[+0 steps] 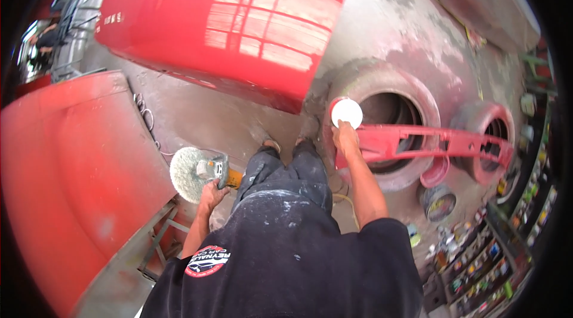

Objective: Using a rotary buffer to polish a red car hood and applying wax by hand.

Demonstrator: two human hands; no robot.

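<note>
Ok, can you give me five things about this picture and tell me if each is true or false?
1. The left hand holds a polisher. True.
2. The polisher's fluffy pad is bright green. False: it's whitish.
3. The right hand holds a blue square box. False: it holds a white round thing.
4. A long red panel reaches over two tires. True.
5. The shirt is yellow. False: it's black.

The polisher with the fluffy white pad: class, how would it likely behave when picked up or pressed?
The polisher may feel front-heavy, since its bulky grey head and wide pad sit together at one end. The pad probably gives when pressed, as it looks fluffy. The orange body looks hard, so likely stays stiff.
</note>
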